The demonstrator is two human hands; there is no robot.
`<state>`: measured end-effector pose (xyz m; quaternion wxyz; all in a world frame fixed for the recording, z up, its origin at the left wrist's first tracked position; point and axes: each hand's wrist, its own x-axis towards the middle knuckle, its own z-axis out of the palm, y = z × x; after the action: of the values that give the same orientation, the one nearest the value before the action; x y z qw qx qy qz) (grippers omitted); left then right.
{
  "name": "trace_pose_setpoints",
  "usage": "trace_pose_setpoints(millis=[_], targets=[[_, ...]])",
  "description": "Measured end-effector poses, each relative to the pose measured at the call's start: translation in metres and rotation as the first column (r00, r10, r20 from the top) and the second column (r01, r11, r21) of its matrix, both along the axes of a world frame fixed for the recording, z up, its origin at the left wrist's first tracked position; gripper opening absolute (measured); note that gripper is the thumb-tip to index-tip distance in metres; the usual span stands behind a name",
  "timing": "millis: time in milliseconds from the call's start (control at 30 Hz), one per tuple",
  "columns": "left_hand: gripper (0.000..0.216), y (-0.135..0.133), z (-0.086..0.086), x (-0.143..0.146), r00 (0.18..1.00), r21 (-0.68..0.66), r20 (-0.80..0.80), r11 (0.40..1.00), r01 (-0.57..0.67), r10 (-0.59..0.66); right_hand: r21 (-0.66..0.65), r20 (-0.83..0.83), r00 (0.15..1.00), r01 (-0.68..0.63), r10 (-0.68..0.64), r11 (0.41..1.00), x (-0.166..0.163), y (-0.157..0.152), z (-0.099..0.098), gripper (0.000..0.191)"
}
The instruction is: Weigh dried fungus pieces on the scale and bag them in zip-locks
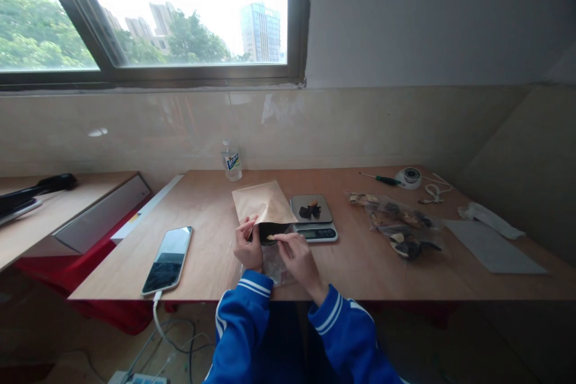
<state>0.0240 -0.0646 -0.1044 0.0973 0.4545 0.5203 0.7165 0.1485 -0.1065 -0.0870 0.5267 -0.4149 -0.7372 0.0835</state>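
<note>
A brown kraft paper bag lies on the table with its dark open mouth facing me. My left hand is closed on the left edge of that mouth. At the opening, my right hand pinches a small pale yellowish piece, too small to name. Just right of the bag sits a kitchen scale, with dark dried pieces and a brownish one on its plate; its digits are not readable. Beneath my hands lies a clear plastic bag, partly hidden by them.
Clear bags of dried pieces lie right of the scale. Beyond are a screwdriver, a white dome camera and a white sheet. A charging phone lies left; a plastic bottle stands by the wall.
</note>
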Motion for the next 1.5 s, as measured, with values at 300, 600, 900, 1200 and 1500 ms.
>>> trace_pose_setpoints(millis=[300, 600, 900, 1200, 1500], targets=[[0.015, 0.001, -0.001, 0.0, 1.0, 0.038, 0.001, 0.999, -0.002, 0.002, -0.102, -0.036, 0.87, 0.486, -0.491, 0.868, 0.101, 0.057, 0.006, 0.027], [0.015, 0.0, 0.0, 0.0, 1.0, 0.028, -0.004, 1.0, 0.005, -0.005, -0.164, -0.039, 0.91, 0.401, -0.412, 0.901, 0.108, 0.074, -0.015, 0.037], [0.015, 0.002, -0.004, -0.002, 1.0, 0.019, -0.017, 1.0, 0.005, -0.005, -0.149, -0.11, 0.875, 0.454, -0.471, 0.879, 0.107, 0.062, -0.026, 0.034], [0.016, 0.0, 0.0, 0.0, 1.0, 0.022, -0.007, 1.0, -0.004, 0.005, 0.066, -0.017, 0.961, 0.276, -0.276, 0.959, 0.089, 0.035, 0.0, 0.03], [0.017, 0.0, 0.0, 0.0, 0.999, 0.014, 0.021, 1.0, 0.026, -0.026, -0.161, 0.388, 0.918, -0.023, 0.085, 0.987, -0.021, 0.014, 0.011, 0.046]])
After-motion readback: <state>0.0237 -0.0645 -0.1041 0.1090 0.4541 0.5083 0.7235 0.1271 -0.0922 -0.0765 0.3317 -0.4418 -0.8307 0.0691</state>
